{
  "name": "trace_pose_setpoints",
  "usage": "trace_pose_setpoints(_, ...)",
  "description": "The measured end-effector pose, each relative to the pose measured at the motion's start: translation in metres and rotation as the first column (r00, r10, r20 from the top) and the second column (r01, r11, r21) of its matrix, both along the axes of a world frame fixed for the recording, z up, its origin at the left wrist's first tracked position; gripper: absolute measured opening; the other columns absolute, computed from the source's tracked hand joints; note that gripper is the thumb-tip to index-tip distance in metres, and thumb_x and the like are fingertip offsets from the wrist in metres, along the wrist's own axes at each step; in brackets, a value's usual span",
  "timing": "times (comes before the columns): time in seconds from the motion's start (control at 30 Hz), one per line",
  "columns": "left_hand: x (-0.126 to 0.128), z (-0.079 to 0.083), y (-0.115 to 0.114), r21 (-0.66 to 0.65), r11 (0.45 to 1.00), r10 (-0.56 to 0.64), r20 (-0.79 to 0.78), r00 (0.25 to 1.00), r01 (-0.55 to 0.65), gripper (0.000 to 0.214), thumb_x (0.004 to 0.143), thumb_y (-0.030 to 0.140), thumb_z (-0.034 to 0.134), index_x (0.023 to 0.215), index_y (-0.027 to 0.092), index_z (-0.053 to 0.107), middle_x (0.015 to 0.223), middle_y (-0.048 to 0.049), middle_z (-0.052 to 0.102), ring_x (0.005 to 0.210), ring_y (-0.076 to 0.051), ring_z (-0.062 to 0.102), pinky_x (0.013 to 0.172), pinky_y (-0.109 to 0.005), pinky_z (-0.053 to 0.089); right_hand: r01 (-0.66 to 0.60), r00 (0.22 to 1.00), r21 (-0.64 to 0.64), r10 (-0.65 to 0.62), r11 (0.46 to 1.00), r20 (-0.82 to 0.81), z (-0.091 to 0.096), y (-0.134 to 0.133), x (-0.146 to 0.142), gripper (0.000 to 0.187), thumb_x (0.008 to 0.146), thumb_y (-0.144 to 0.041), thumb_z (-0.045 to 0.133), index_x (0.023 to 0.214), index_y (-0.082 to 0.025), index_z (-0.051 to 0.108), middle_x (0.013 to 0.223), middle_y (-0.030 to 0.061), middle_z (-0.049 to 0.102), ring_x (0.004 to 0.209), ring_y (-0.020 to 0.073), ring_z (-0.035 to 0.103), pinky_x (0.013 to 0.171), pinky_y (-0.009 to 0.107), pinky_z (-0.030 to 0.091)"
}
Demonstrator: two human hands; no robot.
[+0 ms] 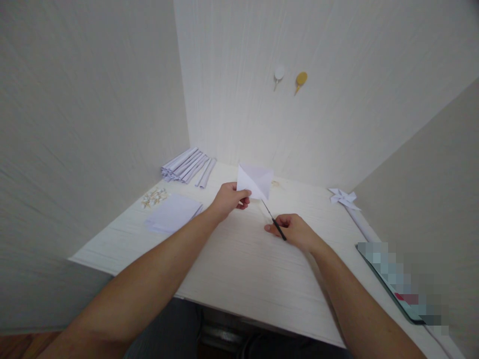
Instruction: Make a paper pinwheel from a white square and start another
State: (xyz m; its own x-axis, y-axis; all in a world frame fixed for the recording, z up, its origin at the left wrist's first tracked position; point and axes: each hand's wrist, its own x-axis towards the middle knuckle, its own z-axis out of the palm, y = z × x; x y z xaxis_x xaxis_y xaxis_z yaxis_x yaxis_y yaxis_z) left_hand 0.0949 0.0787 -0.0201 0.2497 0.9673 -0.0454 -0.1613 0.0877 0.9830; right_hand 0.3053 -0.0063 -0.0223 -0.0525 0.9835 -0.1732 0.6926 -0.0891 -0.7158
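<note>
Between the thumb and fingers of my left hand (pixel 234 197) is a square sheet of white paper (pixel 255 180), held up off the table with diagonal creases across it. My right hand (pixel 290 229) grips a pair of scissors (pixel 277 227) with dark handles. Their thin metal tip points up and left, close to the paper's lower right corner; I cannot tell whether it touches. Left of my left forearm lies a stack of white paper squares (pixel 172 212).
Rolled paper tubes (pixel 187 167) are piled at the back left, near small gold-and-white pins (pixel 154 197). A folded paper pinwheel (pixel 344 198) on a tube lies at the right, behind a partly blurred device (pixel 385 279). Two round-headed pins, white (pixel 279 74) and yellow (pixel 301 79), are on the wall.
</note>
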Motion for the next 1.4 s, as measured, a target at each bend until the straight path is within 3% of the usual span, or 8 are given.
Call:
trace_pose_setpoints(0.57,-0.0025,0.0021,0.0009,0.002,0.996,0.085,-0.001,0.996,-0.085,0.015,0.074,0.022,0.069,0.069,0.016,0.057,0.051,0.0035,0.054,0.040,-0.007,0.045,0.042,-0.020,0.038,0.008,0.999,-0.025,-0.008,1.000,-0.037,-0.0031,-0.0016,0.0007,0.051,0.068,-0.067,0.076,0.060,-0.020,0.057,0.055,-0.0042,0.047,0.050,0.0111,0.037,0.047,0.027,0.024)
trace_pose_setpoints(0.9,-0.0014,0.0039,-0.0011,0.003,0.999,0.050,-0.004,0.999,-0.050,0.014,0.073,0.020,0.069,0.068,0.016,0.056,0.052,0.0026,0.054,0.041,-0.007,0.045,0.042,-0.021,0.036,-0.051,0.996,-0.037,0.048,0.998,-0.069,-0.0047,-0.0038,-0.0003,0.052,0.069,-0.064,0.076,0.056,-0.021,0.050,0.051,-0.0054,0.042,0.049,0.0102,0.033,0.047,0.027,0.021)
trace_pose_setpoints(1.4,-0.0012,0.0054,-0.0023,0.003,1.000,0.021,-0.003,1.000,-0.021,0.017,0.073,0.019,0.071,0.066,0.016,0.056,0.054,0.0018,0.055,0.042,-0.007,0.046,0.042,-0.020,0.035,-0.069,0.993,-0.048,0.064,0.996,-0.098,-0.0003,-0.0036,-0.0014,0.048,0.071,-0.060,0.077,0.055,-0.019,0.058,0.052,-0.0023,0.053,0.048,0.0107,0.038,0.047,0.027,0.025)
